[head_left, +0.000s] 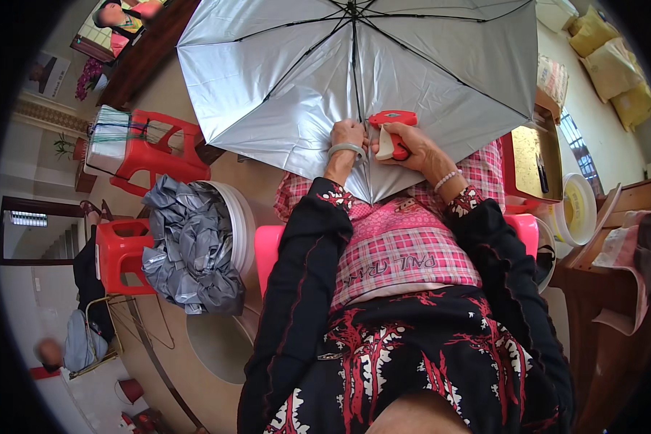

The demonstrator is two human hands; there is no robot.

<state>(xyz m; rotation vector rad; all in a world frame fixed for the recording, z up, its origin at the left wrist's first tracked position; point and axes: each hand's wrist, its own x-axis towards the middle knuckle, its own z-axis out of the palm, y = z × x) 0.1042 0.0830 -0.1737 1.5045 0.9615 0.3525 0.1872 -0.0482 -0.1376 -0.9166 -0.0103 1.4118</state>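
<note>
The umbrella (pixel 267 79) bars the way ahead, its ribs (pixel 424 59) fanning across the inside. A passage runs between its left edge and the bucket (pixel 240 217), where heaped cloth (pixel 192 246) bulges out; at right, the tray (pixel 525 163) crowds its tip.

Tan floor (pixel 188 376), two red stools (pixel 116 242) standing on it, yellowish sacks (pixel 607 69) at right

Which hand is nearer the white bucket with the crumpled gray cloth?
Left. The left hand is at the silver umbrella, ahead and right of the white bucket; the right hand, holding a red tool, is farther right.
</note>
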